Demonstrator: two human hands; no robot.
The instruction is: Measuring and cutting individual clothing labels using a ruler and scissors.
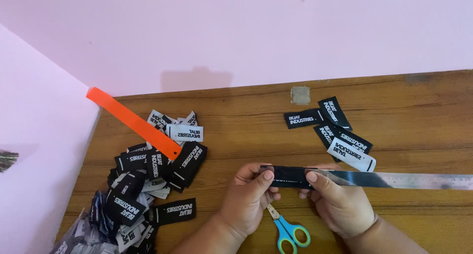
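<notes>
My left hand (249, 197) and my right hand (340, 204) together pinch a black woven label (288, 177) flat against the left end of a steel ruler (409, 180) that runs off to the right edge. The thumbs press on top of the label, one at each end. Blue-and-green handled scissors (288, 229) lie on the wooden table (246, 116) just below and between my hands, partly hidden by them.
A big heap of black and white labels (148, 180) covers the table's left side, with an orange strip (133, 122) lying across it. A small group of labels (340, 131) sits beyond the ruler. Pink walls stand at the back and left.
</notes>
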